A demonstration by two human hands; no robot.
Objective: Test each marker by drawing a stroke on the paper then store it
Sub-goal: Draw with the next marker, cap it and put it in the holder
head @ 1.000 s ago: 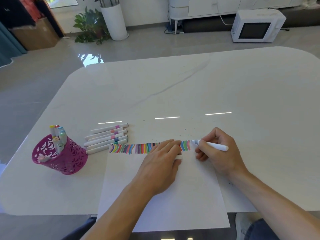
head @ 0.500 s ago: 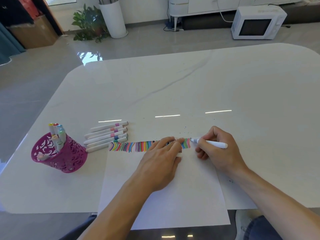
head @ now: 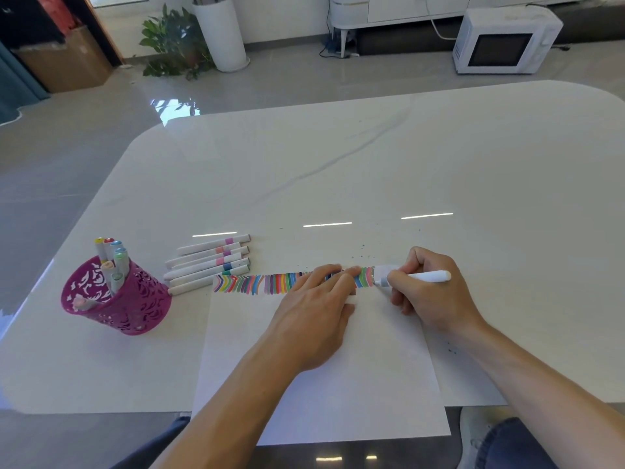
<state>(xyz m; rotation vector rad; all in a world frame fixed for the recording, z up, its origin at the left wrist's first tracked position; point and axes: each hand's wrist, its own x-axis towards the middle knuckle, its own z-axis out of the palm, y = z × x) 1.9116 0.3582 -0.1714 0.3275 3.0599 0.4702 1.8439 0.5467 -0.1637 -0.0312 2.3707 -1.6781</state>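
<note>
A white sheet of paper (head: 338,384) lies at the table's near edge, with a row of coloured strokes (head: 257,283) along its top. My left hand (head: 314,316) presses flat on the paper, fingers spread over the strokes. My right hand (head: 429,292) grips a white marker (head: 429,276), its tip touching the paper at the right end of the row. Several white markers (head: 209,262) lie side by side left of the paper. A pink lattice cup (head: 115,299) further left holds several markers upright.
The white marble table (head: 372,170) stretches far beyond the paper. On the floor behind stand a white microwave (head: 504,42), a potted plant (head: 172,45) and a cardboard box (head: 64,62). My knees show below the table edge.
The marker tip in my right hand has slid down a little, from the paper's top edge towards the lower end of the stroke row. My left hand stays flat on the paper.
</note>
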